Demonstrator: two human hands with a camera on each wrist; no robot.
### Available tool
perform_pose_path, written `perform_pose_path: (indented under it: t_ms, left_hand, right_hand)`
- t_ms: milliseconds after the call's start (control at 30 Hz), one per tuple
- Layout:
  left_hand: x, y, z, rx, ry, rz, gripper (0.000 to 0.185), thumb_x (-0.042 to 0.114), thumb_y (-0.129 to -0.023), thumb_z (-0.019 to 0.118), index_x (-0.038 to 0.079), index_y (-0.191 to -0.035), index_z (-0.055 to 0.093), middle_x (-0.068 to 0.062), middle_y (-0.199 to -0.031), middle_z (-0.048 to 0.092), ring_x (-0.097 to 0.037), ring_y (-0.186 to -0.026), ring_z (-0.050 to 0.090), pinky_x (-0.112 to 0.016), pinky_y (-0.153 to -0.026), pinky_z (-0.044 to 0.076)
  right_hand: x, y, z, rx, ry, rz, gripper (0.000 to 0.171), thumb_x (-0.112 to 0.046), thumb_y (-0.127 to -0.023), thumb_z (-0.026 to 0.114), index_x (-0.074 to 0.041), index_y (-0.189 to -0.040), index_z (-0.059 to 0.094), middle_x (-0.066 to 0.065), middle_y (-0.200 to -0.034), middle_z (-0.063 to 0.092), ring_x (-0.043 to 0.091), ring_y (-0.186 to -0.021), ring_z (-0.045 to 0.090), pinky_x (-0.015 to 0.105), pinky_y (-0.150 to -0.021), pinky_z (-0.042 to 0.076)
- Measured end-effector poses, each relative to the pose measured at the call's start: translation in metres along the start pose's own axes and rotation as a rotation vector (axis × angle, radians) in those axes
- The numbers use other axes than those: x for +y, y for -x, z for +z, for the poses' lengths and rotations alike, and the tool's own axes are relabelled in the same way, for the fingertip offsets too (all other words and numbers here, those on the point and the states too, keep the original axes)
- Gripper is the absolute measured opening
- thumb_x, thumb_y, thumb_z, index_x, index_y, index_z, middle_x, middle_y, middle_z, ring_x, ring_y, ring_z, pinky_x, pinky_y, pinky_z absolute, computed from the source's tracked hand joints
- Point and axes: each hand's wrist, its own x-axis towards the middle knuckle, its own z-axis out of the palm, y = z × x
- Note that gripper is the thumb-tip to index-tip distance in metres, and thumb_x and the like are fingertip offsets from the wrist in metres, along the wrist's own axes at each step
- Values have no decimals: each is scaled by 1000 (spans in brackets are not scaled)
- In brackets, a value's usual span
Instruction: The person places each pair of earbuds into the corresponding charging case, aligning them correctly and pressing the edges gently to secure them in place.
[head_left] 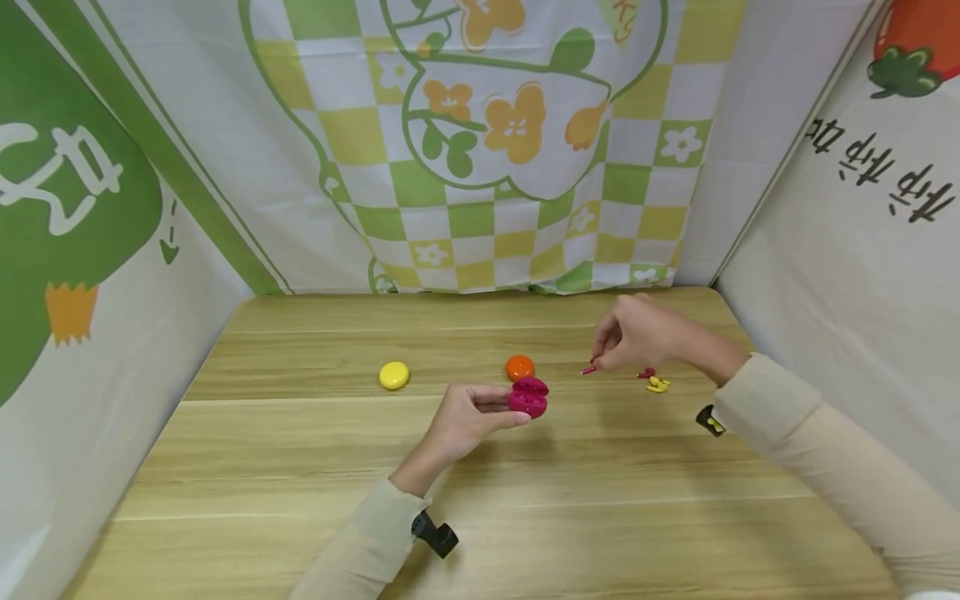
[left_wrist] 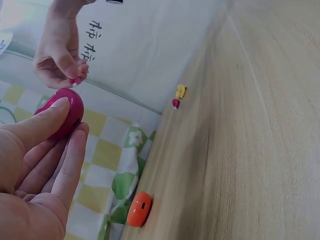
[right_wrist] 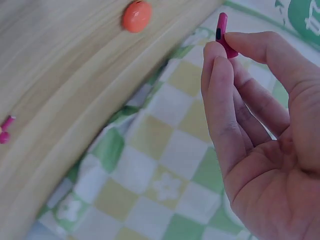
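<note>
My left hand (head_left: 468, 412) holds a magenta clamshell case (head_left: 528, 397), lid open, above the wooden table; the left wrist view shows thumb and fingers around the case (left_wrist: 62, 112). My right hand (head_left: 633, 333) pinches a small magenta earbud (head_left: 588, 369) by its stem, to the right of the case; the earbud (right_wrist: 222, 32) sits between thumb and fingertips in the right wrist view. An orange case (head_left: 520, 367) lies shut just behind the magenta one. A yellow case (head_left: 393, 375) lies farther left.
A second magenta earbud (head_left: 647, 373) and yellow earbuds (head_left: 657, 384) lie on the table (head_left: 300, 467) below my right wrist. Printed cloth walls close in the table at the back, left and right.
</note>
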Motion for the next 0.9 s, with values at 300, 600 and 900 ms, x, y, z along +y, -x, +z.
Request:
perform_pose_path:
  t_ms: [300,600,900]
  left_hand:
    - [-2,-3,2,17,14,-3,38,13,-83,91,3,-118,80,-16,-115,80,-23,-98,81,-31,-87,66]
    - [-2,-5,2,42,8,-1,35,12,-84,90,2,-116,81,-17,-114,80,-25,-98,81,-32,-86,66]
    - [2,-4,3,58,-5,-8,35,10,-84,90,2,-116,81,-18,-116,80,-26,-98,81,-33,-87,66]
  right_hand:
    - [-43,-17,-12,-89,94,-65,13,-9,-83,82,-20,-77,79,-9,-73,75,4,-66,66,27,-65,58]
    - [-79,-34,-11,-153,184,-128,16,-6,-82,85,-15,-71,78,-5,-71,75,8,-64,66,27,-65,58]
    - [-102,-47,1,-203,299,-119,30,-4,-78,87,-15,-57,68,-8,-59,60,9,-60,49,21,-56,44]
